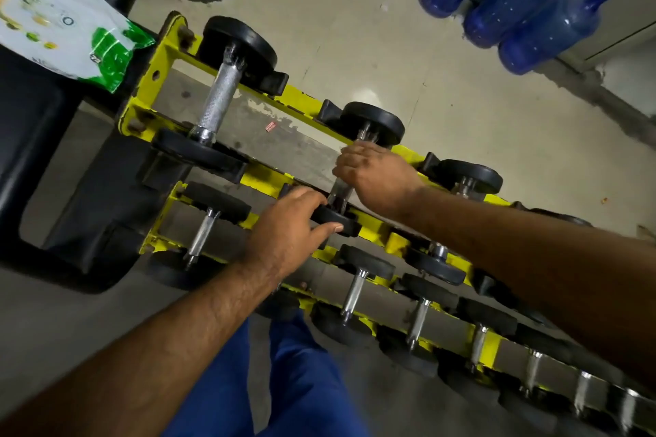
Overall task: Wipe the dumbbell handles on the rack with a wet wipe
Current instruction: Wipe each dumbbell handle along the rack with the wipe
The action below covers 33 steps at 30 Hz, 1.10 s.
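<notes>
The head camera looks down on a yellow dumbbell rack [273,96] with several tiers of black-ended dumbbells. On the top tier, the right hand [376,176] is curled round the chrome handle of the second dumbbell [372,124], counting from the rack's left end. No wet wipe shows plainly; it may be folded inside that fist, but the fingers hide whatever lies against the metal. The left hand [287,231] grips the near black end of the same dumbbell, thumb under and fingers over, seemingly steadying it.

The first dumbbell [220,96] of the top tier lies untouched at the rack's left end, its knurled handle bare; whether it has been cleaned cannot be judged from its look. A white and green wipes pack [53,18] sits on a black stand just beside that end.

By this reading the work is early: one handle is under the hand, while a third top-tier dumbbell [468,177] and the lower tiers [419,319] remain.
</notes>
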### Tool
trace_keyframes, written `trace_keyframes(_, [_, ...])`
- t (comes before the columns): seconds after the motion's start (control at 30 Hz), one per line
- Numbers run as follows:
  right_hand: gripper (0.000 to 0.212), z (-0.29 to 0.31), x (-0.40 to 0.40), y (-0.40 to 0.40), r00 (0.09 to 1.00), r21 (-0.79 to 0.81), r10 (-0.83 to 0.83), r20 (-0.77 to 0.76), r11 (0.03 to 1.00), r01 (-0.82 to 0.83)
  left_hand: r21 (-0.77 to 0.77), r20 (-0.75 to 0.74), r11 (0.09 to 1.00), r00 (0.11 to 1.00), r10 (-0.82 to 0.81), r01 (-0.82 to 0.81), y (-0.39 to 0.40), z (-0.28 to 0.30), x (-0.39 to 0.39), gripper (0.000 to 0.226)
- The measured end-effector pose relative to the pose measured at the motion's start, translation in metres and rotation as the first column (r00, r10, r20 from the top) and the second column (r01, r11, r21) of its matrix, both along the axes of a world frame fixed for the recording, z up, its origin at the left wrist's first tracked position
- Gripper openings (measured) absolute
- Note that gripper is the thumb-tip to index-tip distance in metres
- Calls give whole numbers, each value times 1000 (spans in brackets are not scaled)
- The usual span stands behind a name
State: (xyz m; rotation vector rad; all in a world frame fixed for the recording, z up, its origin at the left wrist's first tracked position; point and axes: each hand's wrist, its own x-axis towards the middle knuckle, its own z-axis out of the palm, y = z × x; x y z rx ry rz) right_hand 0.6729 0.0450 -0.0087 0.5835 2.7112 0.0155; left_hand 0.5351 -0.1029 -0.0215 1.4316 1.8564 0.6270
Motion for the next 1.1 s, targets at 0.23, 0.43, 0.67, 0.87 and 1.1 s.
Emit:
trace_keyframes(0.23, [30,1,-9,3,997,-54,65,43,997,-63,-8,-17,1000,1000,-14,13,0,8,3,40])
trace_keyframes(0.43, [37,-4,7,-9,988,-111,40,-149,992,-57,-7,-14,1000,1000,-18,17,0,6,2,39])
trace_keyframes(0.67, [38,-3,-2,0,996,-141,6,-87,990,-18,-20,-20,999,999,-43,43,1,6,1,41])
trace_keyframes(0.87, [30,1,7,18,988,-53,-54,-146,998,46,-7,-16,1000,999,-29,29,-2,3,2,40])
trace_keyframes(1.1, [30,-1,17,11,978,-135,-28,-208,991,0,-17,-17,999,999,-44,44,0,8,1,40])
